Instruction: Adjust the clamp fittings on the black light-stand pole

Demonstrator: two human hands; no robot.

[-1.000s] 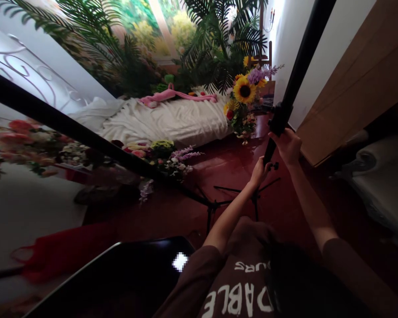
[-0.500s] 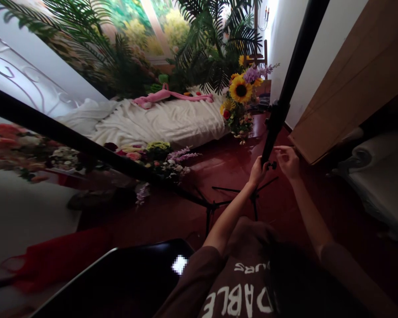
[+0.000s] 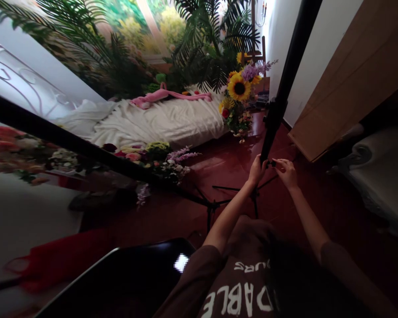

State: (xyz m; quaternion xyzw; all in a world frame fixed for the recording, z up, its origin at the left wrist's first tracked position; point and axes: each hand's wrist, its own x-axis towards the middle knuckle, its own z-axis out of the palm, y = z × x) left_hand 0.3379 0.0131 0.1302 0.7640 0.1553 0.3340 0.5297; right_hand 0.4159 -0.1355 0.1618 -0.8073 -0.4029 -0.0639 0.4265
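Observation:
A black tripod light stand [image 3: 287, 70] rises in front of me and leans to the upper right. My left hand [image 3: 257, 170] is closed round its pole, low down above the spread legs. On the pole's right side sticks out a small black knob [image 3: 270, 163]. My right hand [image 3: 286, 173] pinches this knob between thumb and fingers. A second black stand [image 3: 86, 152] crosses the left half of the view, its legs next to those of the first.
A white-draped platform [image 3: 159, 121] with a pink plush toy [image 3: 159, 95] stands ahead. Sunflowers [image 3: 239, 87] edge its right end, more flowers [image 3: 172, 163] its front. At right are a brown panel [image 3: 345, 84] and a pale sofa [image 3: 378, 176]. A black screen-like panel [image 3: 126, 278] lies near my left arm.
My right hand has moved left and a little down, from beside the stand onto the knob, and its fingers have closed there. My left hand stays on the pole.

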